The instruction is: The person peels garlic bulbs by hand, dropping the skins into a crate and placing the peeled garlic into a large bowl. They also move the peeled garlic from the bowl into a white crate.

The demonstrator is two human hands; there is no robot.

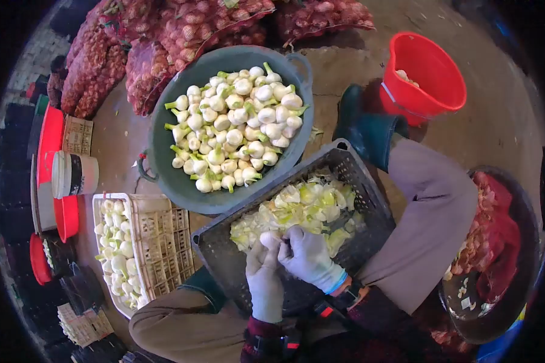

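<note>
A white garlic bulb is pinched in the fingertips of my gloved left hand. Right beside it, my gloved right hand has its thumb and fingers closed close to the bulb; what they grip, if anything, is too small to make out. Both hands are over a black plastic crate on my lap side, which holds pale green and white peelings. Beyond the crate stands a large grey-green tub heaped with white bulbs that have short green stems.
Red mesh sacks of unpeeled bulbs lie behind the tub. A red bucket stands at upper right. On the left is a cream crate of white bulbs. A dark basin with a red net sits at right. My legs flank the black crate.
</note>
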